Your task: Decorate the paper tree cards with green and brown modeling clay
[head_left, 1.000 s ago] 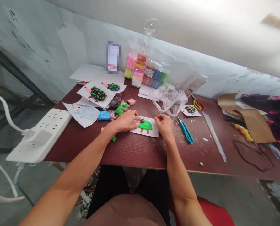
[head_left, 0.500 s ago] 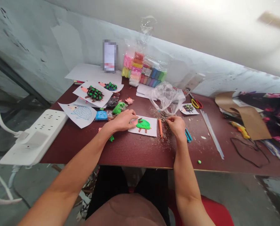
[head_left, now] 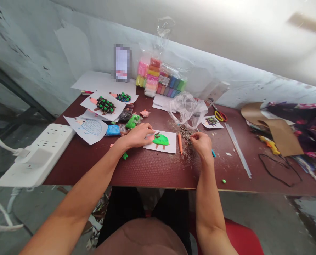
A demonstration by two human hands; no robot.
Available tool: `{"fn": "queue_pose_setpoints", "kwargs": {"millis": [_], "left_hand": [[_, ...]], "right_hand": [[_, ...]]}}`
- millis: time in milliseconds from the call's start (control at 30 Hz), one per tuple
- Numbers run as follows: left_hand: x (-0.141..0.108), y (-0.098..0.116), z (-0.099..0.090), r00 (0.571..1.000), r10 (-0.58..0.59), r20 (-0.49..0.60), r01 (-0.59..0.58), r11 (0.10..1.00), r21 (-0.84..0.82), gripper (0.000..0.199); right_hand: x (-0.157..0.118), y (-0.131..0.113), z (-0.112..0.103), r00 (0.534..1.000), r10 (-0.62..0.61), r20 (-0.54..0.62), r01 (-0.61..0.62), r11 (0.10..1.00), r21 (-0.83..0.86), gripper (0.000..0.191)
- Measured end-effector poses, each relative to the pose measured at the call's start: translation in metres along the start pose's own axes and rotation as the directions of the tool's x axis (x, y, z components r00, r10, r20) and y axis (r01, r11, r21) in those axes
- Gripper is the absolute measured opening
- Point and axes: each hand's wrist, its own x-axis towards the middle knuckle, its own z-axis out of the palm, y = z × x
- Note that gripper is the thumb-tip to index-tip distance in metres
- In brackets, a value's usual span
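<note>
My left hand rests on the left edge of a white paper card, its fingers stretched over the pink end of a clay hedgehog. The hedgehog's green clay body has brown legs, and a few dark seeds stand on it near the head. My right hand is pinched beside a pile of striped sunflower seeds; what the fingertips hold is too small to make out. Between card and pile lies an orange pen-like tool. A blue item is mostly hidden behind my right wrist.
Finished hedgehog pictures and bagged clay lie at left, near a white power strip. Behind are packs of coloured clay and a plastic bag. Scissors, glue sticks and a yellow glue gun lie right.
My right hand has drawn slightly right, away from the seed pile, uncovering more seeds and covering more of the blue item. My left hand stays on the card. The view has shifted slightly.
</note>
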Motion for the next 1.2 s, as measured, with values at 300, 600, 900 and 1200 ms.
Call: {"fn": "queue_pose_setpoints", "kwargs": {"millis": [300,600,900,1200], "left_hand": [[0.0,0.001,-0.001,1.0,-0.005,0.01,0.005,1.0,0.001,0.034],[0.0,0.001,-0.002,1.0,-0.007,0.011,0.007,1.0,0.009,0.034],[0.001,-0.001,0.0,1.0,-0.007,0.016,0.006,1.0,0.013,0.039],[0.0,0.003,-0.002,1.0,-0.019,0.012,0.019,1.0,0.011,0.035]], "right_hand": [[-0.013,-0.013,-0.006,0.984,0.037,0.176,-0.006,0.985,-0.173,0.019],[-0.023,-0.023,-0.006,0.998,-0.017,0.067,0.027,0.989,-0.147,0.023],[-0.032,-0.042,0.008,0.969,-0.244,0.045,0.189,0.842,0.505,0.018],[-0.041,-0.066,0.025,0.947,-0.315,0.061,0.162,0.633,0.757,0.019]]}}
